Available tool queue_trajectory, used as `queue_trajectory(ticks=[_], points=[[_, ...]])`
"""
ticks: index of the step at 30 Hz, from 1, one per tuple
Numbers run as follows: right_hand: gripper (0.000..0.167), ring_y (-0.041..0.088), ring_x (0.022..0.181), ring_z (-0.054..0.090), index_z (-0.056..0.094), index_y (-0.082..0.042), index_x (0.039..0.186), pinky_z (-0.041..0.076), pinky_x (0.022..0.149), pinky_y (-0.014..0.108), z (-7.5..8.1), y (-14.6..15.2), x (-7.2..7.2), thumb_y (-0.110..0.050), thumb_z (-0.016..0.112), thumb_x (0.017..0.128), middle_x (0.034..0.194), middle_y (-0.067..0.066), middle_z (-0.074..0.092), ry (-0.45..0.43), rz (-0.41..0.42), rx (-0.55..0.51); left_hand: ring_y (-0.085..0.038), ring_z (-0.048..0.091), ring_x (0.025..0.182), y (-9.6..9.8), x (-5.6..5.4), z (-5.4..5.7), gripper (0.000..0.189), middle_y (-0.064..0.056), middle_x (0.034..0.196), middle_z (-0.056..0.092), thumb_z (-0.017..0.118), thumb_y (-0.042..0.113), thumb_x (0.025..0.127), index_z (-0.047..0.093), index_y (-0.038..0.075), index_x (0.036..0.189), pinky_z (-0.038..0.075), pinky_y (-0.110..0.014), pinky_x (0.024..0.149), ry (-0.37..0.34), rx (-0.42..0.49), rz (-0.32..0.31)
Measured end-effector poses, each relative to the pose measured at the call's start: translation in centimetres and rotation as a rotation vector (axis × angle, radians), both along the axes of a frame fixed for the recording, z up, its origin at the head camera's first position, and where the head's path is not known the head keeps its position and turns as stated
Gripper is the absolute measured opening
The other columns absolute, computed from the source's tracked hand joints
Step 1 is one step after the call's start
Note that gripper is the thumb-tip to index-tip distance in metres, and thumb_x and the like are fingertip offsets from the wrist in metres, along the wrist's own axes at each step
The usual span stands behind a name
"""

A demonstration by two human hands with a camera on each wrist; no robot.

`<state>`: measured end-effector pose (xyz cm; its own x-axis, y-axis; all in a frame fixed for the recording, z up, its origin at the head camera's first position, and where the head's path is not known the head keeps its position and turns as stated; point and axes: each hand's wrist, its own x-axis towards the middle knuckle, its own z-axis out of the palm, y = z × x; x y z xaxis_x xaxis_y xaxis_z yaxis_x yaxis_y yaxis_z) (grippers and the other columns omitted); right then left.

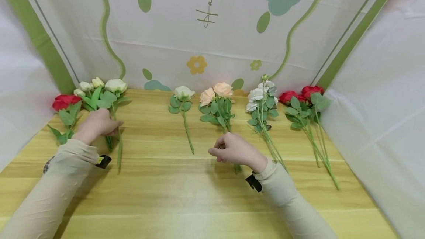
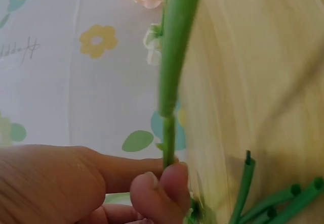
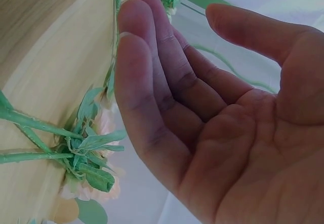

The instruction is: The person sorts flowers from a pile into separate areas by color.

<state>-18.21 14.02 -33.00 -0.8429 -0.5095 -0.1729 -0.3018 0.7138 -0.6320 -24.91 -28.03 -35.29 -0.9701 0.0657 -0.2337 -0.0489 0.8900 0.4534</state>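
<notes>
At the left of the table, my left hand (image 1: 99, 124) pinches the green stem (image 2: 169, 138) of a white rose (image 1: 116, 85) between thumb and finger. Its lower stem end points toward me. White tulip-like buds (image 1: 87, 86) lie beside this rose under the hand, and their cut stem ends (image 2: 246, 183) show in the left wrist view. A red rose (image 1: 65, 102) is just left of them. Over the stems of the peach roses (image 1: 215, 94) is my right hand (image 1: 237, 151), its fingers loosely bent with nothing in them.
A single cream rose (image 1: 183, 93) lies mid-table at the back. Farther right are a white flower bunch (image 1: 260, 97) and red roses (image 1: 310, 92) with long stems. A flower-printed cloth (image 1: 166, 28) hangs behind the wooden table (image 1: 179, 198), and white sheets (image 1: 382, 128) flank it.
</notes>
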Motion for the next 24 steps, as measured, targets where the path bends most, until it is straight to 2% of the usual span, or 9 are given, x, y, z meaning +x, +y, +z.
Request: queue_trajectory(ticks=[5,8,12,15,20,24], points=[[0.026,0.013,0.055,0.058,0.074,-0.006,0.084,0.046,0.054,0.029,-0.1,0.0,-0.1,-0.027,0.064,0.097,0.068,0.004,0.067,0.0,0.002,0.007,-0.022,0.053,0.056,-0.1,0.1,0.2,0.047,-0.003,0.064,0.067,0.054,0.037,0.099,0.071,0.01,0.064,0.04,-0.035,0.051,0.089,0.045,0.013],[0.026,0.012,0.055,0.058,0.074,-0.006,0.084,0.046,0.053,0.029,-0.1,0.0,-0.1,-0.027,0.064,0.097,0.069,0.004,0.067,-0.004,0.008,0.003,-0.022,0.055,0.06,-0.1,0.1,0.5,0.048,-0.004,0.067,0.068,0.052,0.039,0.1,0.074,0.007,0.071,0.041,-0.035,0.054,0.119,0.099,0.03],[0.026,0.012,0.054,0.057,0.074,-0.006,0.084,0.046,0.053,0.029,-0.2,0.1,-0.1,-0.026,0.064,0.097,0.068,0.003,0.067,0.002,0.014,0.001,-0.018,0.059,0.063,0.3,-0.1,0.7,0.052,-0.002,0.069,0.066,0.051,0.046,0.101,0.072,0.002,0.084,0.048,-0.034,0.061,0.053,0.302,0.052],[0.026,0.012,0.055,0.058,0.074,-0.006,0.084,0.047,0.054,0.029,-0.2,0.1,0.0,-0.026,0.064,0.097,0.067,0.002,0.067,0.009,0.018,0.0,-0.01,0.055,0.061,0.7,-0.2,0.7,0.051,0.002,0.072,0.062,0.053,0.05,0.099,0.069,0.002,0.091,0.051,-0.03,0.062,-0.008,0.494,0.092],[0.026,0.013,0.055,0.059,0.074,-0.006,0.085,0.047,0.055,0.029,-0.2,0.1,0.0,-0.026,0.064,0.097,0.067,0.002,0.067,0.01,0.016,-0.008,-0.004,0.052,0.061,1.6,0.2,1.2,0.045,0.004,0.076,0.061,0.059,0.05,0.095,0.068,0.006,0.094,0.05,-0.023,0.057,-0.009,0.776,0.183],[0.026,0.012,0.055,0.059,0.074,-0.007,0.084,0.047,0.053,0.029,-0.1,0.1,0.1,-0.027,0.064,0.097,0.066,0.001,0.067,0.017,0.019,-0.007,-0.005,0.053,0.062,3.0,0.9,1.8,0.04,0.004,0.078,0.062,0.062,0.048,0.093,0.069,0.008,0.094,0.049,-0.021,0.056,0.04,0.923,0.23]])
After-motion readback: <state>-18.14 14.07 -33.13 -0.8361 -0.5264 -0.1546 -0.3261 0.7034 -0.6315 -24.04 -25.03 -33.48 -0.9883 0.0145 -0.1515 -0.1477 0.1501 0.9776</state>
